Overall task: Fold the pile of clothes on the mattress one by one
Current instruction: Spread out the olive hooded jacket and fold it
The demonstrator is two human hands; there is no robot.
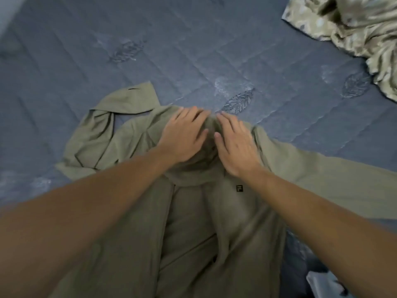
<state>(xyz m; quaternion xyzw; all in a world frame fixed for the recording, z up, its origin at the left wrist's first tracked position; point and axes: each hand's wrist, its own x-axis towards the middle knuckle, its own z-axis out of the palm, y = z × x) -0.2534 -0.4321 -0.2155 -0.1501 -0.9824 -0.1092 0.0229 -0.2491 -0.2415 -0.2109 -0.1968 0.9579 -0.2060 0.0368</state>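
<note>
Olive hoodie [214, 222] flat on mattress [193, 50], L hand [182, 136] & R hand [236, 147] grip wide atop hood

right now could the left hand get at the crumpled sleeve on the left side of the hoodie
Probably yes: the left hand lies flat on the hoodie collar, and the crumpled sleeve lies just beside it, with nothing between them.

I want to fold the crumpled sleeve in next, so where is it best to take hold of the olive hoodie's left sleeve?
Probably at the cuff end, pinched from the far left side. The left sleeve lies doubled over on the mattress, and its free end points away from the body, so lifting there should unfold it. Both hands, left hand and right hand, now rest flat on the hood.
</note>
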